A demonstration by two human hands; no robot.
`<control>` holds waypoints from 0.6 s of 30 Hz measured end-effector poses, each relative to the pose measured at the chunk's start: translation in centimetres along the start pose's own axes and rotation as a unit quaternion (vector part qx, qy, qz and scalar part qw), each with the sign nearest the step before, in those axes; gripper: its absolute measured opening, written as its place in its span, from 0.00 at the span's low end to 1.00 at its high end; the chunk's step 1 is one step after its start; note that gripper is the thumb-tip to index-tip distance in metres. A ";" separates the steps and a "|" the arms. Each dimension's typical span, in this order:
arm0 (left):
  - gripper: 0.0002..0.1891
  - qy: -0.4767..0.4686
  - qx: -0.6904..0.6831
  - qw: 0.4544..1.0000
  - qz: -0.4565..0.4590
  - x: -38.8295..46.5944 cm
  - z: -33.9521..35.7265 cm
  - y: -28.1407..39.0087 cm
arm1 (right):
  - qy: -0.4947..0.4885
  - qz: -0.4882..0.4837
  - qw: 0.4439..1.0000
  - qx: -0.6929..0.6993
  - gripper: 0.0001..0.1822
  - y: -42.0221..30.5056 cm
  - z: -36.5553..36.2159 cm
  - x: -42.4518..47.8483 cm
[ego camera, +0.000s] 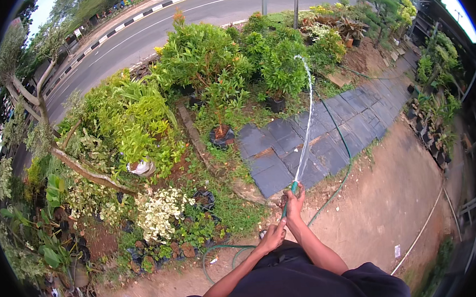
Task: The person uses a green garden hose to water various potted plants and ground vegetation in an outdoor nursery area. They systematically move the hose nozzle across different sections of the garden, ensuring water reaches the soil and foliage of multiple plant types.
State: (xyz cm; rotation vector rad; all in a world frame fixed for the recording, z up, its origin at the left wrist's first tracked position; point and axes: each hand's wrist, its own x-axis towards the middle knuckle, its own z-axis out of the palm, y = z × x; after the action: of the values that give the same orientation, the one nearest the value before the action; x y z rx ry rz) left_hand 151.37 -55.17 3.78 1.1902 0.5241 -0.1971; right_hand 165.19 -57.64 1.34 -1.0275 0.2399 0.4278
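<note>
Both my hands grip a green garden hose. My right hand is closed around it just behind its open end, with the thumb near the mouth. Lower down, close to my body, my left hand holds the same hose. A stream of water leaves the end, arcs over the dark paving and reaches a leafy green shrub in a black pot. Left of the stream, a thin-stemmed young shrub grows from a black plastic grow bag.
Dark stone paving slabs run up to the right, crossed by a trailing length of hose. Potted plants line the right edge. A leaning tree trunk and a cream-leaved shrub stand at left. Beyond the plants curves a road.
</note>
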 end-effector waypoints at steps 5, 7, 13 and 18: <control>0.32 -0.020 0.018 0.999 -0.021 0.0 0.4 0.4 | 0.027 -0.004 1.000 0.000 0.28 -0.6 -0.6 -0.3; 0.33 -0.025 0.013 0.999 -0.015 0.1 0.5 0.3 | 0.027 -0.008 1.000 0.006 0.28 -0.8 -0.8 -0.4; 0.33 -0.016 0.001 0.999 -0.031 -0.4 0.8 -1.0 | 0.021 -0.013 1.000 0.001 0.27 0.4 -2.0 -0.8; 0.33 0.037 -0.025 0.996 -0.078 0.1 0.5 -0.9 | 0.006 0.070 0.997 -0.025 0.28 3.0 -2.1 1.2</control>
State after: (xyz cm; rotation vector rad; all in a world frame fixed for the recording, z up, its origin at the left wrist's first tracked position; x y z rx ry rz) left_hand 151.21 -55.99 3.12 1.1110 0.6838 -0.2728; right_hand 164.94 -57.79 -2.50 -1.0653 0.3135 0.5568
